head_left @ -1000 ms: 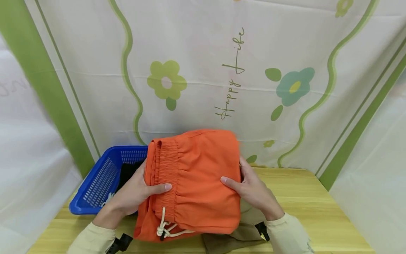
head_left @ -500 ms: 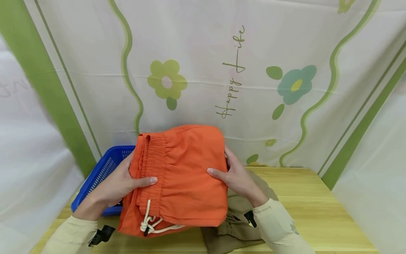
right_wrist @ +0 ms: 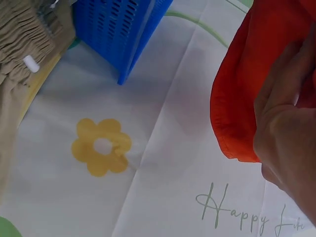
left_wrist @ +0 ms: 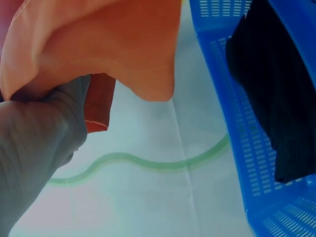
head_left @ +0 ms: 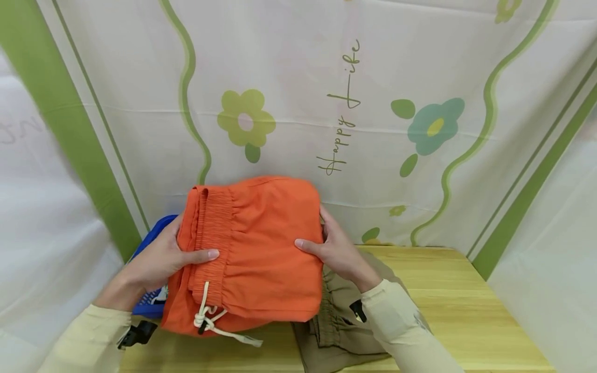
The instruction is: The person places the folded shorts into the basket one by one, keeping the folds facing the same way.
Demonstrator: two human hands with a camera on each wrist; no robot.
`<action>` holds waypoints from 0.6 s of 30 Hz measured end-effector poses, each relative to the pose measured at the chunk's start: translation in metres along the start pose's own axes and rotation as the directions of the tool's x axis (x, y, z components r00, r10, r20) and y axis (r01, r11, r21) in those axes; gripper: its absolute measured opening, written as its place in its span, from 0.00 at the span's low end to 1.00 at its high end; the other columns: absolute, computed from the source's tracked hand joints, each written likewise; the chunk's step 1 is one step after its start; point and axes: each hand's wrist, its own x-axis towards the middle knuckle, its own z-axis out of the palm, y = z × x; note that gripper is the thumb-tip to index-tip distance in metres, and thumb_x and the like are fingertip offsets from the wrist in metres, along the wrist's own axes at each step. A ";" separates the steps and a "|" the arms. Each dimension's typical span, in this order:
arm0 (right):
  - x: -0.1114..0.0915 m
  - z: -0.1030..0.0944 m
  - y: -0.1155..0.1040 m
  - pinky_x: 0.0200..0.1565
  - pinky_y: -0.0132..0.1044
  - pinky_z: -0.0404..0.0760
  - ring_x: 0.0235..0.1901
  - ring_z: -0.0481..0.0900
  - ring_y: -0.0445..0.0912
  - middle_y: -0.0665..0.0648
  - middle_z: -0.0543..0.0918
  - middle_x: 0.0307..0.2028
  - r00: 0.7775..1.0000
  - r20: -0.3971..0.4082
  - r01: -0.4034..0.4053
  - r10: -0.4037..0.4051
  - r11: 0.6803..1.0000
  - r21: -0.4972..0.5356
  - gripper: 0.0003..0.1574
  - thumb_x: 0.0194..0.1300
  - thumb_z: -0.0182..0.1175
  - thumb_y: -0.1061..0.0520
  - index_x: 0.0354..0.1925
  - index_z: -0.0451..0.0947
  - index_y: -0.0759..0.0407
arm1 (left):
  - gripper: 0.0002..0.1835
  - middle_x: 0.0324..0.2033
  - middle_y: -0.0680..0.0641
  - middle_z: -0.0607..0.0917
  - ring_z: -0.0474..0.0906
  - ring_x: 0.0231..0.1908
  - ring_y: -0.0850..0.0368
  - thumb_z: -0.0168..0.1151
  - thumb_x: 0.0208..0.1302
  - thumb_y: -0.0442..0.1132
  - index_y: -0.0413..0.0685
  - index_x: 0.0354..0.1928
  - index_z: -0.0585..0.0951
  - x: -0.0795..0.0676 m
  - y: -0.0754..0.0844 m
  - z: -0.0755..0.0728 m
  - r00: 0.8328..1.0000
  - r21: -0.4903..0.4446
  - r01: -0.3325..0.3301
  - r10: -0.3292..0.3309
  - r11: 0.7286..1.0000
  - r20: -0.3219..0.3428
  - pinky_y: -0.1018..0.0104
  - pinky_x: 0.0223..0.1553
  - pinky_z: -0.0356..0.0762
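Folded orange shorts [head_left: 266, 248] are held up over the table in both hands, their gathered elastic waistband to the left. A cream drawstring [head_left: 207, 318] with a black cord stopper dangles from the waistband's lower end. My left hand [head_left: 158, 259] grips the waistband side, thumb on the front and fingers hidden behind. On the opposite folded edge, my right hand [head_left: 342, 254] pinches the cloth the same way. Behind the left hand and shorts, a blue basket [head_left: 148, 310] is mostly covered in the head view. Khaki pants [head_left: 345, 336] lie under the right forearm.
The left wrist view shows a black garment [left_wrist: 271, 89] inside the perforated basket. A light wooden table [head_left: 471, 311] reaches back to a white curtain [head_left: 298, 93] printed with flowers. Side curtains hang at left and right.
Both hands have carried the orange shorts left and slightly up, covering more of the basket. More of the khaki pants shows on the table.
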 end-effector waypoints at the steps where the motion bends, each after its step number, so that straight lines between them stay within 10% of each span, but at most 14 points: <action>1: 0.002 0.001 -0.001 0.48 0.50 0.84 0.51 0.84 0.56 0.65 0.80 0.57 1.000 -0.001 0.001 -0.001 1.000 0.002 0.60 0.66 0.68 0.65 0.80 0.46 0.29 | 0.39 0.59 0.30 0.73 0.81 0.53 0.39 0.63 0.68 0.25 0.50 0.74 0.55 0.000 0.000 -0.002 1.000 -0.007 -0.002 0.002 1.000 0.003 0.41 0.47 0.82; 18: 0.034 0.016 -0.013 0.45 0.51 0.86 0.50 0.84 0.58 0.68 0.81 0.56 1.000 -0.009 -0.014 0.014 0.999 0.034 0.61 0.65 0.67 0.69 0.81 0.45 0.39 | 0.35 0.54 0.39 0.80 0.84 0.49 0.44 0.64 0.66 0.23 0.48 0.70 0.62 0.001 0.016 -0.036 0.999 0.093 -0.029 0.032 0.995 -0.031 0.45 0.44 0.84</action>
